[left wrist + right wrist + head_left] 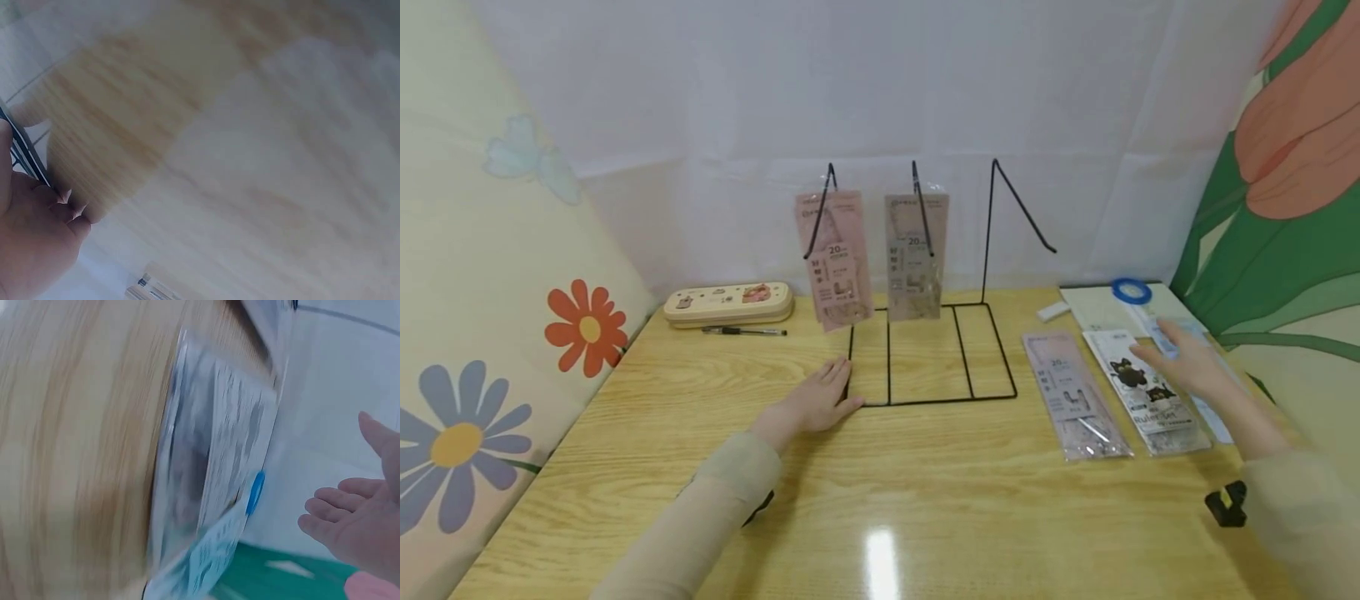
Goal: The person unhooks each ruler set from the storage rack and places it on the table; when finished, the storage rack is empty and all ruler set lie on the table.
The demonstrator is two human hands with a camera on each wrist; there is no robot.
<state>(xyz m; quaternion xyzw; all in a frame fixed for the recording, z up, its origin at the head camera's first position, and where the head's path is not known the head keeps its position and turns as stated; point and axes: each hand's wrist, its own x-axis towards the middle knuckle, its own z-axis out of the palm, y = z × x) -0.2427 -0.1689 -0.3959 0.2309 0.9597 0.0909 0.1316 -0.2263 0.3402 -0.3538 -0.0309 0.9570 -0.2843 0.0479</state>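
A black wire display rack [916,403] stands on the wooden table, with three upright arms. A pink ruler-set packet [837,287] hangs on its left arm and a greyish one [914,287] on the middle arm; the right arm bears nothing. My left hand [811,397] holds the rack's front left corner, its bar passing between thumb and fingers [62,203] in the left wrist view. Over the packets at right, my right hand [1193,367] hovers, fingers spread and holding nothing. Beneath it lies a white ruler-set packet [1146,392] with dark cartoon animals, beside a pink packet [1075,396].
A light blue packet [1213,412] lies at the far right. Behind are a white pad [1086,304], a blue tape roll [1131,291] and a small white block [1052,312]. A cream pencil case [730,305] and a black pen [743,332] lie at back left.
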